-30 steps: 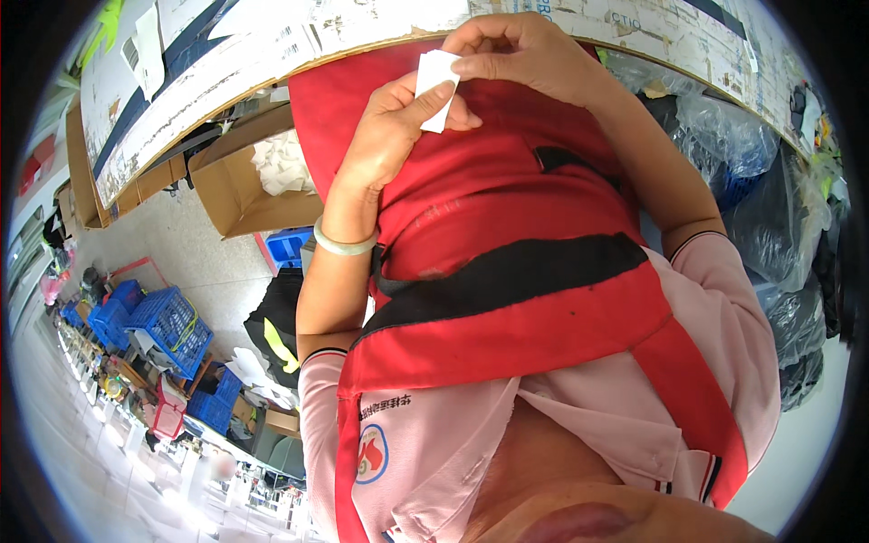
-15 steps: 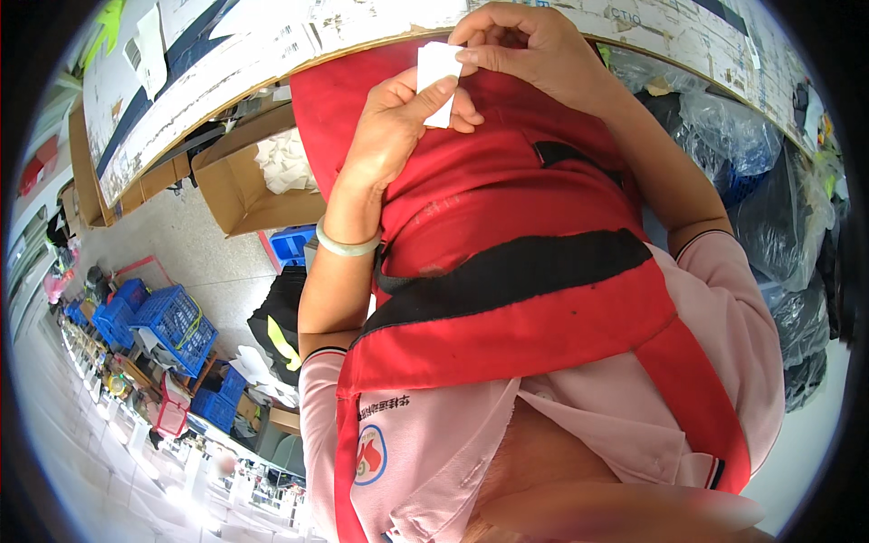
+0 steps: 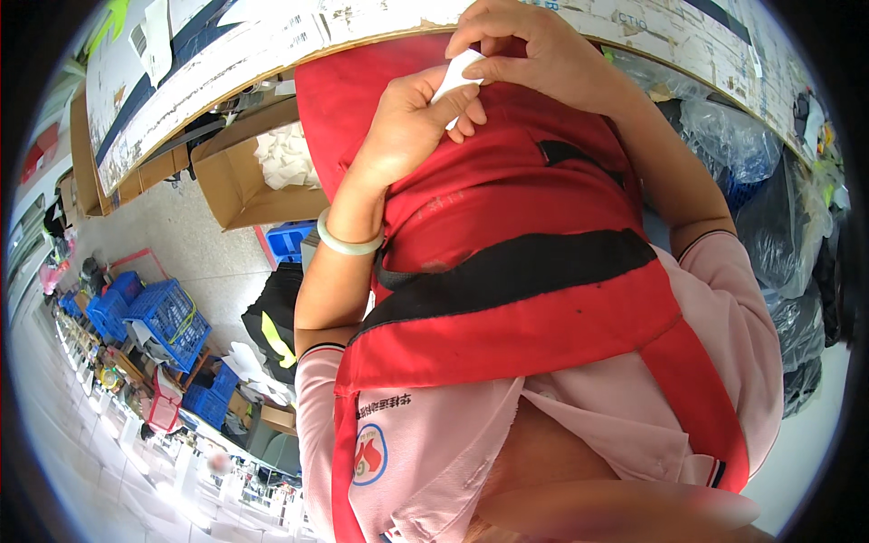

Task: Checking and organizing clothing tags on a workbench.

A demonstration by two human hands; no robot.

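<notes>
A small white piece of paper or label (image 3: 460, 74) is held between my two hands, just in front of the table edge and over my red apron (image 3: 507, 204). My left hand (image 3: 416, 122) pinches its lower end between thumb and fingers. With thumb and bent fingers, my right hand (image 3: 507, 45) grips the upper right side. The piece is tilted and looks narrow from here. Whether it is one layer or several I cannot tell. A pale bangle (image 3: 348, 244) circles my left wrist.
The worn white table (image 3: 362, 27) runs along the top. Below it at left stands a cardboard box (image 3: 222, 185) with white scraps (image 3: 288, 156). Clear plastic bags (image 3: 769, 222) bulge at right. Blue crates (image 3: 172, 317) stand on the floor at left.
The white piece has turned from showing its broad face to a narrower, more slanted look. Both hands have shifted slightly and keep hold of it.
</notes>
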